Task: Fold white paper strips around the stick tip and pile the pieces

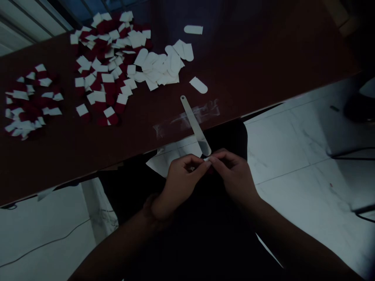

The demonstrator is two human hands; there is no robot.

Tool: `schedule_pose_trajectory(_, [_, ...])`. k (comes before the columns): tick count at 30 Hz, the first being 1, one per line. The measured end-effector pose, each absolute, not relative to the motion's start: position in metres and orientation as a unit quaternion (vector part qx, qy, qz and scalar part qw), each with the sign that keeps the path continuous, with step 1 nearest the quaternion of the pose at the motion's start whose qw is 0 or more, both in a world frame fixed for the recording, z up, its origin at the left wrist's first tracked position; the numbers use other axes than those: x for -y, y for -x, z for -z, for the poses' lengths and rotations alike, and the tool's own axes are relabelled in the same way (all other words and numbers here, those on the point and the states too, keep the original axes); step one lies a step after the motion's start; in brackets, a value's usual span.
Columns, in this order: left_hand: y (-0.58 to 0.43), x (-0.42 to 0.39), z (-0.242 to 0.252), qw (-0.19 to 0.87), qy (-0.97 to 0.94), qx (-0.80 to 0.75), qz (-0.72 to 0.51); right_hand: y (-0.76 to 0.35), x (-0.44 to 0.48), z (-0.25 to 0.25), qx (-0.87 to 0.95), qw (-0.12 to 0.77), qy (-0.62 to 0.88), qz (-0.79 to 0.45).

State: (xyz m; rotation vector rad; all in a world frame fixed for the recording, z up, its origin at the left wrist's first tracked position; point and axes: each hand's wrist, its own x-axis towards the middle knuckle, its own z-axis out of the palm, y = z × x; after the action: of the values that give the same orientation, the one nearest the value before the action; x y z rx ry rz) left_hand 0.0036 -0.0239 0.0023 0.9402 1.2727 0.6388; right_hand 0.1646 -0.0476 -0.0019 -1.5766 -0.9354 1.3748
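Over my lap, just off the table edge, my left hand and my right hand meet fingertip to fingertip. Both pinch a small white piece, mostly covered by the fingers. Whether it has a dark red part like those on the table is too dark to tell. Just beyond the fingertips lies a flat metal strip with a hole at its far end; its rounded near end sticks out past the table edge. A white round-ended tab rests near the strip's far end.
The dark brown table carries a heap of white tabs, a large heap of red-and-white pieces, and a smaller red-and-white heap at left. Another white tab lies apart. Clear tape is stuck near the edge.
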Motion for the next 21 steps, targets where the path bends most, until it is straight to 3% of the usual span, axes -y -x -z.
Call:
schedule_pose_trajectory(9, [-0.007,0.02,-0.004,0.65,-0.412,-0.558,-0.312,-0.165,0.041,-0.004,0.364,0.408,0.628,-0.553])
schedule_pose_trajectory(21, [-0.017,-0.011,0.007,0.705,-0.269,-0.561,-0.341,-0.166,-0.006,0.005,0.392,0.422,0.622,-0.53])
